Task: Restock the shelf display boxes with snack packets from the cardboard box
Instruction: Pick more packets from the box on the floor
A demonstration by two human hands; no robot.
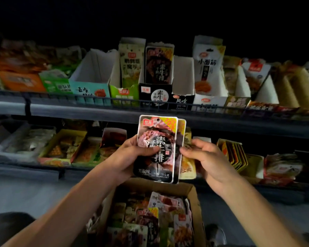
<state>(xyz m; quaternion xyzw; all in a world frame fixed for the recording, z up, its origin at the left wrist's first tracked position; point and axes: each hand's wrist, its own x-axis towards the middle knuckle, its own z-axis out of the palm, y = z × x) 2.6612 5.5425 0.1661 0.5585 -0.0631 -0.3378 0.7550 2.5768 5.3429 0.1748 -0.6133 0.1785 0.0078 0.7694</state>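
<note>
left hand (132, 154) gripped black 素牛排 packets (157, 148), "10%" corner, 黑椒味 at bottom; right hand (206, 157) pinched their right edge. matching 素牛排 display box (154, 94) above hands, cardboard box (194, 196) below.

We read "素牛排" down the front of the dark snack packet (157, 148) raised before the shelves, with "10%" on its yellow top-right corner, "黑椒味" at its lower left and "(20+2)" at its lower right. On the far upper shelf, the white packet (207, 68) to the right carries "小面筋". Left of it, the dark packet (158, 65) standing in the black display box (155, 95) repeats "素牛排" and a yellow "10%" corner. The small black box (182, 101) beside it shows "风吃". Other lettering is too blurred for us to read.
</note>
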